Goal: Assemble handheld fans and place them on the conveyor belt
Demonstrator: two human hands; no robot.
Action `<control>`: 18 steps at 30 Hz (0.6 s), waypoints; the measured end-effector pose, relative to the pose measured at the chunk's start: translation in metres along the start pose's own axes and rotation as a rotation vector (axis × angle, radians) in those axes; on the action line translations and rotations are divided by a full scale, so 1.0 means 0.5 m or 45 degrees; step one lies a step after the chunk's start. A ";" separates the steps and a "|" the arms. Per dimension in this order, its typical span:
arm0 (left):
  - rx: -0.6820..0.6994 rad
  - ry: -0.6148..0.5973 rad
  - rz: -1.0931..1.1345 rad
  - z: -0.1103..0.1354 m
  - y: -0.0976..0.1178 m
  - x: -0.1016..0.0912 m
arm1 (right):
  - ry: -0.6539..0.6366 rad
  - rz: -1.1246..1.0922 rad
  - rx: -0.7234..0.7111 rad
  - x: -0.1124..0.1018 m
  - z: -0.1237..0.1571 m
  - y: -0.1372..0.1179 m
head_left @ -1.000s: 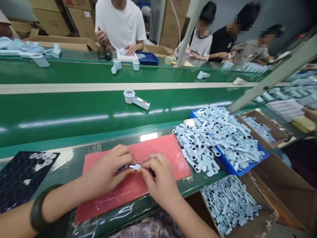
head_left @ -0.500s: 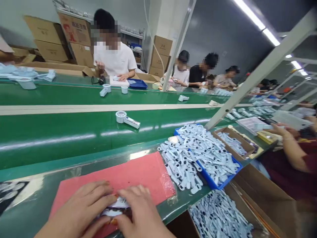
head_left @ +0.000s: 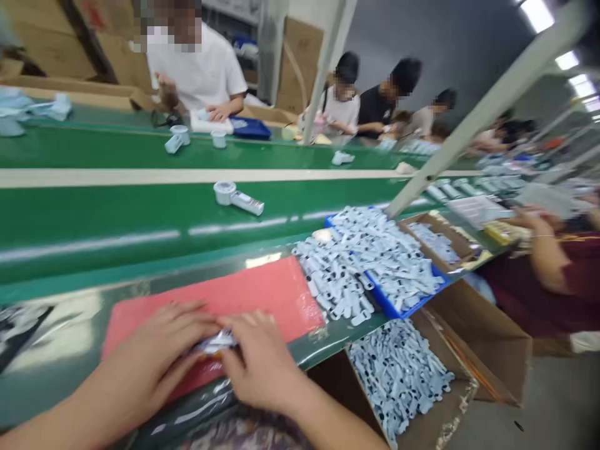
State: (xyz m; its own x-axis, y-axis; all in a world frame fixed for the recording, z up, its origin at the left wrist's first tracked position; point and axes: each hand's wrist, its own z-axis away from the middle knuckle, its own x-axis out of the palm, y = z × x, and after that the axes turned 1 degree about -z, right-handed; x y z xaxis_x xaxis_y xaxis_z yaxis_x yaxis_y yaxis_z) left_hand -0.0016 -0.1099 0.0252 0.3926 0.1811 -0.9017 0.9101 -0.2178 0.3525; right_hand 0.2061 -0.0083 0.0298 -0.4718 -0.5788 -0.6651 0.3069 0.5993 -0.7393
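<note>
Over a red mat point(head_left: 267, 294) on the bench edge, my left hand point(head_left: 171, 344) and my right hand point(head_left: 260, 359) meet with fingers bent around a small pale plastic part point(head_left: 219, 342). Both hands are closed on it from either side, the fingertips and thumbs close together. Most of the part is covered by the fingers, and blur hides its details. To the right of the mat lies a heap of light-blue plastic handle pieces point(head_left: 335, 275), each with a dark spot.
A blue tray point(head_left: 403, 309) overflows with the same pieces; a cardboard box point(head_left: 497, 350) below holds more. On the green conveyor belt point(head_left: 117, 219) lies a light-blue handheld fan point(head_left: 241, 199). A slanted post point(head_left: 473, 112) rises at right. Several people sit along the line.
The view has tipped downward, so the belt and heaps sit higher in the picture and more of my forearms shows. Both hands still grip the pale part over the mat.
</note>
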 end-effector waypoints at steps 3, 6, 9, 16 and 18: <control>-0.002 -0.094 0.062 -0.018 0.027 -0.015 | -0.015 -0.010 0.035 0.001 -0.001 0.001; -0.011 -0.137 0.073 -0.037 0.033 -0.027 | -0.017 -0.032 0.041 0.005 -0.003 0.003; 0.068 -0.168 0.014 -0.041 0.040 -0.039 | 0.004 -0.078 -0.006 0.009 0.001 0.009; 0.263 -0.121 -0.497 -0.045 0.018 -0.064 | 0.241 -0.340 -0.130 0.028 0.021 0.043; 0.314 -0.129 -0.606 -0.074 -0.034 -0.087 | 0.345 -0.426 -0.116 0.035 0.024 0.049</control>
State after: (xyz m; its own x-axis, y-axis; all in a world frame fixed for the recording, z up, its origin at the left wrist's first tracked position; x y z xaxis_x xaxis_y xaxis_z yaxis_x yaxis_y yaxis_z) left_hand -0.0291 -0.0785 0.0677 -0.0807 0.2236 -0.9713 0.9214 -0.3549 -0.1583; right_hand 0.2153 -0.0104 -0.0011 -0.7361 -0.5910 -0.3301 0.0318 0.4570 -0.8889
